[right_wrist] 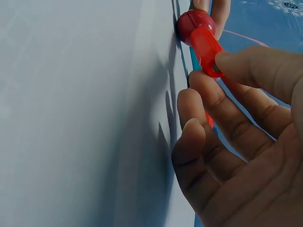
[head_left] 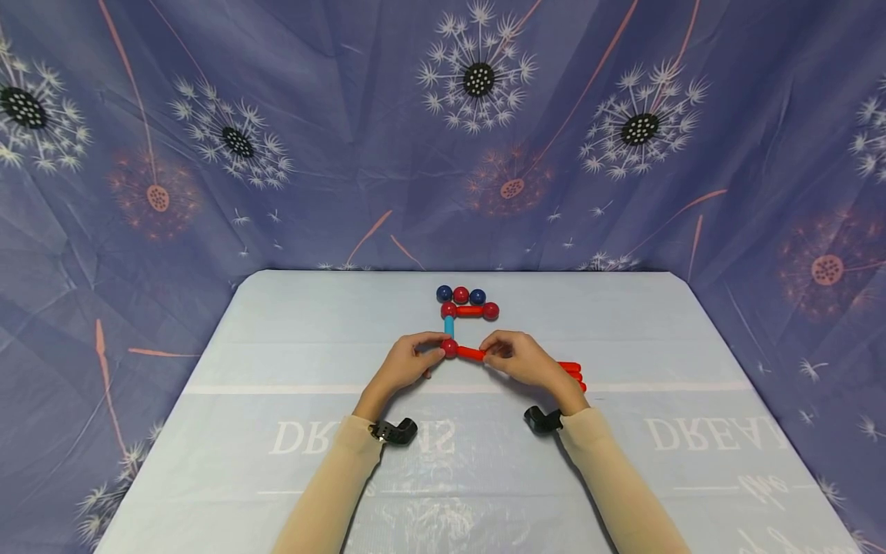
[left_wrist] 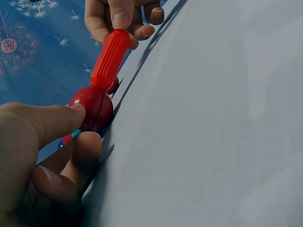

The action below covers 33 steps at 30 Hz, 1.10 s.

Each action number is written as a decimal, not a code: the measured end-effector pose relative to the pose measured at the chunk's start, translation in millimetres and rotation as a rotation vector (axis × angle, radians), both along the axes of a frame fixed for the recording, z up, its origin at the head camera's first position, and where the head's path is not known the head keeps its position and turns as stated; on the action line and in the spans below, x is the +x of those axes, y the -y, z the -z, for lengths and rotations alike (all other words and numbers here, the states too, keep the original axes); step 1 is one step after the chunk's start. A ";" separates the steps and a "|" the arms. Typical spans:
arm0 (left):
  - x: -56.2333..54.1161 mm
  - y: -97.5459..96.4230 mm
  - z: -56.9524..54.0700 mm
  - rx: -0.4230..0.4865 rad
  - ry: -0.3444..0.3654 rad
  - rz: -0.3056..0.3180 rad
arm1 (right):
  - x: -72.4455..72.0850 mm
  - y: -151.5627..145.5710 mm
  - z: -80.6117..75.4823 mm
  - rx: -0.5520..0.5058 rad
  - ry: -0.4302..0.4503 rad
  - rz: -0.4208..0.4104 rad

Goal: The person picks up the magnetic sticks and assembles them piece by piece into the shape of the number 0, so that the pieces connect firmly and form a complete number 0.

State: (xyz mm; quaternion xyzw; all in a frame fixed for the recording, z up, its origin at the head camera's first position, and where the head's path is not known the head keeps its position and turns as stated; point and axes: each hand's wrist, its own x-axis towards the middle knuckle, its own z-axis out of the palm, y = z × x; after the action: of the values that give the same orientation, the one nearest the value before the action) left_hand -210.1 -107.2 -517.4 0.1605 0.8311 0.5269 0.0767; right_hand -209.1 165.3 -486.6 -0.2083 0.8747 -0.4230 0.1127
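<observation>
My left hand (head_left: 404,362) pinches a dark red ball (head_left: 449,348) between thumb and fingers. From that ball a ribbed red rod (left_wrist: 111,59) sticks out to the right, and my right hand (head_left: 522,358) grips the rod's far end with thumb and fingertips. In the right wrist view, the rod (right_wrist: 206,49) meets the ball (right_wrist: 189,23). A light blue rod (head_left: 449,327) runs from the held ball away to a second red ball (head_left: 448,310). Another red rod (head_left: 471,312) links that one to a third red ball (head_left: 491,311).
Behind the joined pieces sit two dark blue balls (head_left: 444,293) with a red ball (head_left: 461,295) between them. Several red rods (head_left: 571,368) lie on the table (head_left: 311,331), partly behind my right wrist. A patterned blue cloth (head_left: 388,154) hangs around the table.
</observation>
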 end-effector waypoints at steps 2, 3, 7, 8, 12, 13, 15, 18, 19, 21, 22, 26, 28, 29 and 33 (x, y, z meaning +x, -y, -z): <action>0.2 -0.6 0.0 0.002 0.003 -0.004 | 0.7 0.2 -0.3 -0.009 0.006 -0.010; 0.4 -0.9 -0.1 0.002 0.004 -0.006 | 1.3 0.3 -0.6 -0.013 0.010 -0.014; 0.9 -1.2 -0.3 -0.004 0.006 -0.013 | 2.0 1.0 -0.1 -0.014 0.034 -0.029; 1.0 -1.3 -0.3 -0.006 0.004 -0.014 | 2.2 1.2 0.1 -0.013 0.038 -0.031; 1.3 -1.4 -0.6 -0.006 0.000 -0.016 | 2.0 2.3 1.9 -0.014 0.051 -0.044; 1.4 -1.4 -0.8 -0.006 0.000 -0.017 | 2.1 2.6 2.1 -0.016 0.051 -0.047; 1.4 -1.6 -1.1 -0.006 0.003 -0.017 | 1.9 3.5 2.8 -0.016 0.052 -0.050; 1.5 -1.7 -1.3 -0.005 0.009 -0.018 | 2.9 5.1 2.4 -0.020 0.059 -0.059; 1.5 -1.6 -1.3 -0.004 0.010 -0.017 | 3.4 5.8 2.0 -0.022 0.063 -0.062; 1.3 -1.5 -1.0 0.002 0.011 -0.015 | 4.4 7.1 1.4 -0.025 0.070 -0.069; 1.3 -1.4 -1.1 0.004 0.010 -0.014 | 5.0 7.8 1.0 -0.028 0.074 -0.072; 1.0 -0.9 -0.9 0.003 0.005 -0.013 | 6.5 10.8 0.4 -0.035 0.083 -0.076; 1.1 -1.0 -1.4 -0.002 0.005 -0.015 | 6.8 12.6 0.7 -0.037 0.088 -0.079; 1.1 -1.1 -1.7 -0.004 0.006 -0.016 | 6.8 13.5 1.0 -0.038 0.088 -0.083; 0.9 -1.9 -2.7 -0.006 0.013 -0.022 | 8.1 17.8 1.6 -0.037 0.080 -0.097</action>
State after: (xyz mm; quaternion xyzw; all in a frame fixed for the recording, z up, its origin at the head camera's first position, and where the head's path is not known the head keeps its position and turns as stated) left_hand -209.1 -105.3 -514.8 0.1477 0.8338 0.5264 0.0767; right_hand -201.0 147.4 -488.1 -0.2352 0.8505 -0.4410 0.1641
